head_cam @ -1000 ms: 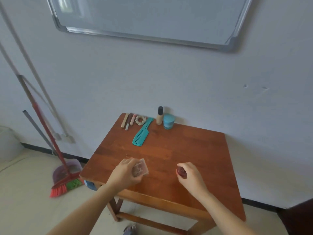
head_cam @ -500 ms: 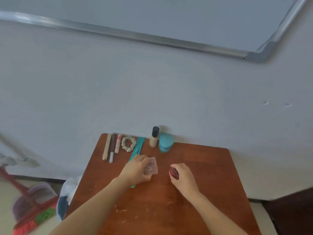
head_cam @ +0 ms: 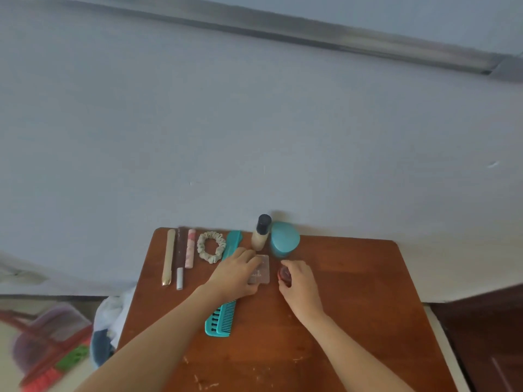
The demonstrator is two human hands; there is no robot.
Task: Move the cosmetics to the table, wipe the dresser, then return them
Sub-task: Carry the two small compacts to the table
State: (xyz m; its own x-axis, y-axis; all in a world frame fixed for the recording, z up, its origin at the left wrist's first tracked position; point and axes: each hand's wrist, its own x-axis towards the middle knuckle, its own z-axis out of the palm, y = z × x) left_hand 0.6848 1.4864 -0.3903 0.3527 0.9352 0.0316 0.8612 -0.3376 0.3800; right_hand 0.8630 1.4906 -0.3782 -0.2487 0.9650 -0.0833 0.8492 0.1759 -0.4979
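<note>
Resting on the wooden table (head_cam: 353,281), a clear case (head_cam: 261,269) is gripped by the left hand (head_cam: 236,274) and a red jar (head_cam: 283,274) by the right hand (head_cam: 298,281); the bottle (head_cam: 261,233) just behind risks being toppled.

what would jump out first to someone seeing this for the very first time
Two bare arms reach in over a wooden table: the left hand holds a clear case and the right hand a small dark red item. Next comes the tidy row along the wall edge, with a teal comb, a scrunchie, a dark-capped bottle and a teal jar.
</note>
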